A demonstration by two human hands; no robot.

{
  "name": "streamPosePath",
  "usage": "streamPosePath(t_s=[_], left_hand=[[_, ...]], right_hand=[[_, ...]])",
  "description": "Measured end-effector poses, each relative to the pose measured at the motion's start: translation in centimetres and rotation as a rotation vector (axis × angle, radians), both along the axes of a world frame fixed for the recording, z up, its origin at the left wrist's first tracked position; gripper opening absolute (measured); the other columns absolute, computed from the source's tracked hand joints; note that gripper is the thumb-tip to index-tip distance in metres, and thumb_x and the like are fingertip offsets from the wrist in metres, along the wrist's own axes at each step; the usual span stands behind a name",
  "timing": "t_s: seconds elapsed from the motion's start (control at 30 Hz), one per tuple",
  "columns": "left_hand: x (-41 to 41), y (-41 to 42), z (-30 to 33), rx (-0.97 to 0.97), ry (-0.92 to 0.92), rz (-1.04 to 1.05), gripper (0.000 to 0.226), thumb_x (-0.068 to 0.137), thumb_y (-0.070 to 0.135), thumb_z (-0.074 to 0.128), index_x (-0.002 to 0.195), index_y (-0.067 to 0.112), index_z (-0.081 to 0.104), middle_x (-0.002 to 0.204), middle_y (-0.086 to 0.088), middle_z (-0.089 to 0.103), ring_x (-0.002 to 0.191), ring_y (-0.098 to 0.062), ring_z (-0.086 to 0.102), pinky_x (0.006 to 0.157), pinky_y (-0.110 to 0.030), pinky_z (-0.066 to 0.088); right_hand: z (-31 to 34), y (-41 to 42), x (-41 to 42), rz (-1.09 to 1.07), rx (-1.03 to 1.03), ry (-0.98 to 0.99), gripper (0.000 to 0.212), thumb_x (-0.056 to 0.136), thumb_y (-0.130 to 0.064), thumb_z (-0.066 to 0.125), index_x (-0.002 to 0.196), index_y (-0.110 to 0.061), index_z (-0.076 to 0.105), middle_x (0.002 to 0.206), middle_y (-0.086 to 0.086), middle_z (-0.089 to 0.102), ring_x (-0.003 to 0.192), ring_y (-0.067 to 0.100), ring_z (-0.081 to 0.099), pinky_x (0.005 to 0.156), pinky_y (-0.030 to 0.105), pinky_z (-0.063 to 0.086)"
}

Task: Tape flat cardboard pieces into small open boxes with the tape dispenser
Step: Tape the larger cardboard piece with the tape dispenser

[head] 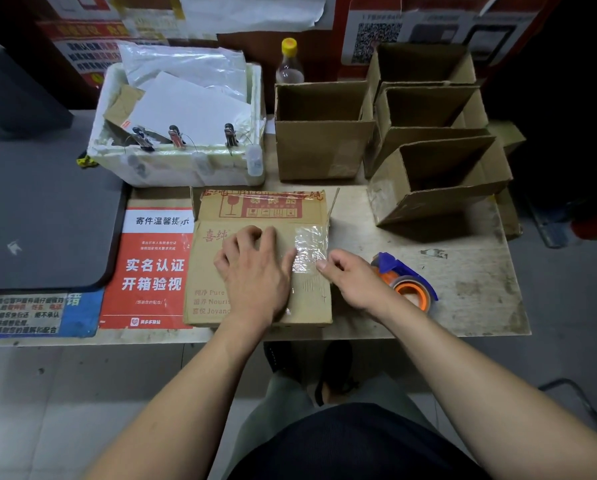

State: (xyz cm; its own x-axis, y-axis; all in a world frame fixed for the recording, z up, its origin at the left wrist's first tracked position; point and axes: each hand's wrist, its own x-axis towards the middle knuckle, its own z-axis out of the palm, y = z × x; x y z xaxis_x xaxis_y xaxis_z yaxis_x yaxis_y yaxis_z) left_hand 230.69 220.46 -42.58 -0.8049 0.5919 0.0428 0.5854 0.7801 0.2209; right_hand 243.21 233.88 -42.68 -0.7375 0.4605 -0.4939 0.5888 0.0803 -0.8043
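A flat brown cardboard piece point(214, 271) with red print lies at the table's front middle, clear tape point(309, 247) shining along its right side. My left hand point(255, 271) rests flat on its middle, fingers spread and pressing down. My right hand point(352, 280) is at the cardboard's right edge, its fingertips touching the tape. The tape dispenser point(408, 280), blue with an orange roll, lies on the table just right of my right hand, not held. Three open cardboard boxes point(319, 147) point(425, 109) point(442, 188) stand at the back right.
A white foam box point(186, 168) holding papers and clips sits at the back left. A yellow-capped bottle point(289, 64) stands behind the boxes. A red notice sheet point(151, 265) lies left of the cardboard, and a grey panel point(40, 220) covers the far left.
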Motion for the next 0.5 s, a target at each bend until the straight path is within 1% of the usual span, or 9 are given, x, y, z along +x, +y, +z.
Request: streamPosePath(t_s=[0.07,0.1,0.17,0.2,0.27,0.33,0.4,0.5], left_hand=[[-0.5,0.8,0.2,0.013,0.012,0.028,0.041,0.095,0.058,0.053,0.116,0.023,0.059,0.118,-0.009,0.049,0.109,-0.031,0.04,0.092,-0.048,0.032],[-0.5,1.4,0.3,-0.005,0.019,0.044,0.045,0.094,0.061,0.052,0.112,0.02,0.059,0.113,-0.011,0.049,0.105,-0.032,0.041,0.089,-0.047,0.033],[-0.2,2.7,0.5,-0.038,0.037,0.07,0.064,0.088,0.076,0.049,0.103,0.014,0.056,0.106,-0.013,0.051,0.099,-0.033,0.044,0.083,-0.047,0.035],[-0.1,3.2,0.6,-0.043,0.04,0.08,0.072,0.084,0.083,0.048,0.1,0.013,0.054,0.104,-0.013,0.052,0.097,-0.033,0.045,0.081,-0.046,0.036],[-0.4,3.9,0.5,-0.044,0.024,0.103,0.078,0.079,0.088,0.046,0.101,0.014,0.052,0.105,-0.012,0.052,0.098,-0.032,0.046,0.081,-0.046,0.036],[-0.9,4.1,0.3,-0.044,0.002,0.128,0.073,0.083,0.084,0.047,0.104,0.014,0.051,0.108,-0.013,0.052,0.099,-0.033,0.045,0.083,-0.046,0.036],[-1.2,4.1,0.0,-0.05,0.016,0.128,0.065,0.088,0.076,0.047,0.105,0.014,0.051,0.108,-0.013,0.051,0.099,-0.032,0.044,0.083,-0.046,0.036],[-1.0,3.8,0.0,-0.042,0.03,0.117,0.059,0.091,0.071,0.048,0.104,0.014,0.051,0.108,-0.013,0.05,0.099,-0.032,0.043,0.083,-0.047,0.035]], right_hand=[[0.0,0.4,0.0,0.013,-0.004,-0.025,0.03,0.105,-0.035,0.056,0.084,-0.013,0.051,0.076,-0.002,0.052,0.07,0.011,0.045,0.065,0.033,0.037],[-0.1,0.5,0.0,0.019,-0.008,-0.037,0.031,0.104,-0.036,0.056,0.085,-0.012,0.052,0.076,-0.001,0.052,0.071,0.012,0.045,0.066,0.033,0.037],[0.0,0.6,-0.3,0.015,-0.024,-0.057,0.031,0.103,-0.039,0.057,0.084,-0.014,0.053,0.074,-0.002,0.053,0.07,0.013,0.046,0.065,0.033,0.036],[0.0,0.6,-0.5,0.008,-0.013,-0.061,0.033,0.103,-0.04,0.057,0.083,-0.014,0.054,0.073,-0.002,0.053,0.069,0.013,0.046,0.064,0.032,0.036],[-0.1,0.6,-0.6,-0.01,0.003,-0.048,0.036,0.103,-0.039,0.058,0.08,-0.012,0.055,0.071,-0.001,0.053,0.068,0.012,0.047,0.064,0.033,0.038],[-0.2,0.6,-0.6,-0.052,-0.076,-0.008,0.033,0.102,-0.031,0.061,0.075,-0.014,0.052,0.069,0.001,0.049,0.064,0.011,0.045,0.061,0.031,0.038],[-0.2,0.9,-0.7,-0.099,-0.165,0.007,0.033,0.1,-0.026,0.065,0.072,-0.017,0.051,0.069,0.004,0.049,0.061,0.012,0.045,0.059,0.028,0.038],[-0.3,1.3,-1.3,-0.158,-0.156,0.006,0.027,0.095,-0.029,0.072,0.078,-0.016,0.056,0.073,0.01,0.054,0.065,0.018,0.047,0.063,0.031,0.037]])
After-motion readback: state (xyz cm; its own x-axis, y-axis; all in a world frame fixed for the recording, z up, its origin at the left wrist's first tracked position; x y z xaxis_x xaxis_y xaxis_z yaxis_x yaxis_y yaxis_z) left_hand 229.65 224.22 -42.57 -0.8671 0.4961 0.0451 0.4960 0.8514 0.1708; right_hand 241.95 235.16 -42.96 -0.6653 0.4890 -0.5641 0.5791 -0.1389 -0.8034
